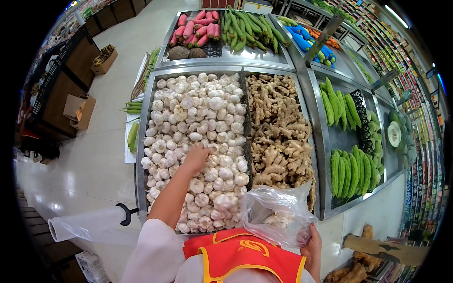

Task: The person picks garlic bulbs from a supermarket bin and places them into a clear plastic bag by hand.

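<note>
Many white garlic bulbs (216, 103) fill the left part of a metal display bin (143, 141). My left hand (197, 158) reaches down among them near the middle, fingertips touching the bulbs; whether it grips one is hidden by the hand. At the lower right, my right hand (313, 244) holds a clear plastic bag (260, 207) by its side. Some pale, papery matter, perhaps garlic, shows inside the bag. The bag lies partly over the garlic and partly over the ginger (277, 159), which fills the right part of the bin behind a dark divider (247, 141).
A roll of plastic bags (88, 221) sits on a black holder at the bin's lower left. Pink radishes (194, 30) and long green gourds (247, 28) lie beyond the bin. Bitter melons (350, 173) are in the right bin. A post (385, 249) stands at the lower right.
</note>
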`<state>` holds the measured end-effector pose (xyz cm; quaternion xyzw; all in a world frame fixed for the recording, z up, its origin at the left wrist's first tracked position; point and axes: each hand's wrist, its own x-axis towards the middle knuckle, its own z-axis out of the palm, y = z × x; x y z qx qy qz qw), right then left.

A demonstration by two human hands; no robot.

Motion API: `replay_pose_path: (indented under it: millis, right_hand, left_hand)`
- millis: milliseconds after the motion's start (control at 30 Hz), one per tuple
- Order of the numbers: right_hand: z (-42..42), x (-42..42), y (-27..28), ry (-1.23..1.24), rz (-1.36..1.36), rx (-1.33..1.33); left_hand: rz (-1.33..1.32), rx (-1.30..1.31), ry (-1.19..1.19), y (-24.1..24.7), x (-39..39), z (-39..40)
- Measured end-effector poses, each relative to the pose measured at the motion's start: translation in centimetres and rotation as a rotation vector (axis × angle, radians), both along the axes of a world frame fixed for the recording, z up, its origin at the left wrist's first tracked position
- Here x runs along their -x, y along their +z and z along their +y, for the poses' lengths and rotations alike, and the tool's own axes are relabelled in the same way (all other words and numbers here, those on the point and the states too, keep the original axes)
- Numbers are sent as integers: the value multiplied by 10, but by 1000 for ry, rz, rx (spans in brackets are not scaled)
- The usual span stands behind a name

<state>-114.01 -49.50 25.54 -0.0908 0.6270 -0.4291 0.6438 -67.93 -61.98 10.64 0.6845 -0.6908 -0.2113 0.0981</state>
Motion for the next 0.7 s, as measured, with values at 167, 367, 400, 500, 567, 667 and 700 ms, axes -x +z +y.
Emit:
replay_pose_path:
  millis: [167,367,400,500,567,667,700]
  right_hand:
    - [-1,9,-1,51,-44,13]
    - [-5,0,-3,-30,23,-20]
    - [-4,1,-5,-19,12,-22]
    - [-2,2,-9,-4,-2,-32]
    - [-8,-7,-7,-9,23,-35]
    - [-10,-2,-8,42,-25,-5]
    - [-11,-3,-8,45,-19,-2]
  left_hand:
    - [869,129,566,10,-39,-47]
    - [512,193,462,32,-89,-60]
    - [277,30,410,30,-81,-58]
    - [-255,-168,317,13,-34,-27]
    - [-365,76,375,-14,-9,0]
    - [-553,156,296,-24,7,17]
    - [-469,51,241,-22,13,19]
